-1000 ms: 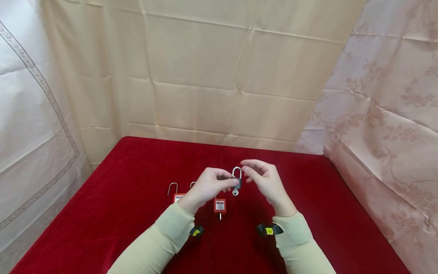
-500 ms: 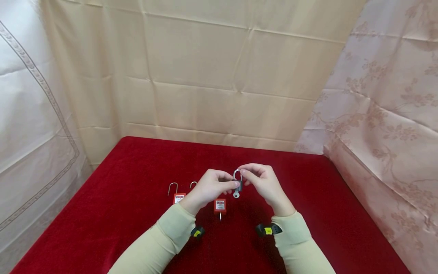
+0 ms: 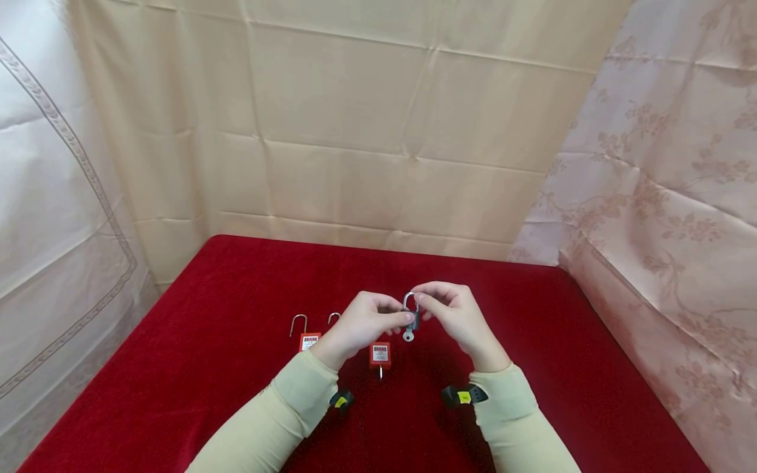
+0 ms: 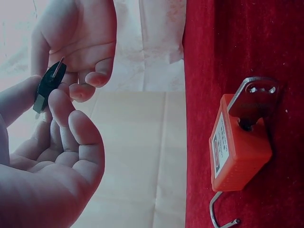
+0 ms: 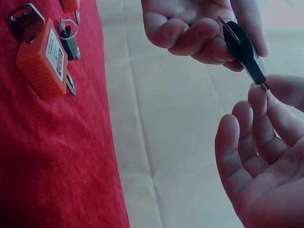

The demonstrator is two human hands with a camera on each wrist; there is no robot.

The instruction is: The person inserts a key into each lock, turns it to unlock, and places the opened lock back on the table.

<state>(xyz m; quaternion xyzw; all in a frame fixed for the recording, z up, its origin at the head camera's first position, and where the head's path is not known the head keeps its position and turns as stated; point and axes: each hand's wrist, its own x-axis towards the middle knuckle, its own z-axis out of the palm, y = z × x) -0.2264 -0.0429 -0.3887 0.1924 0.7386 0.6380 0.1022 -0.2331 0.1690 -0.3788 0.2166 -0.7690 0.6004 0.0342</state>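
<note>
A small dark padlock (image 3: 416, 320) is held up above the table between both hands, its silver shackle (image 3: 406, 300) upward. A silver key (image 3: 408, 336) sticks out of its underside. My left hand (image 3: 361, 323) pinches the padlock body between thumb and fingers. With thumb and forefinger, my right hand (image 3: 458, 318) pinches the right side of the shackle. Seen edge-on, the padlock (image 4: 49, 85) hides the shackle in the left wrist view. Whether the shackle is latched cannot be told. The key (image 5: 229, 29) shows again in the right wrist view.
On the red cloth-covered table (image 3: 236, 381) lies a red padlock (image 3: 380, 355) with a key in it. A second red padlock (image 3: 310, 341) lies left, its long shackle raised. Another shackle (image 3: 334, 318) shows behind my left hand. Curtains (image 3: 355, 131) enclose the table.
My right hand's fingers, beside the shackle a second ago, have closed on it. The dark padlock has shifted slightly down and right. Over the last half second little has moved.
</note>
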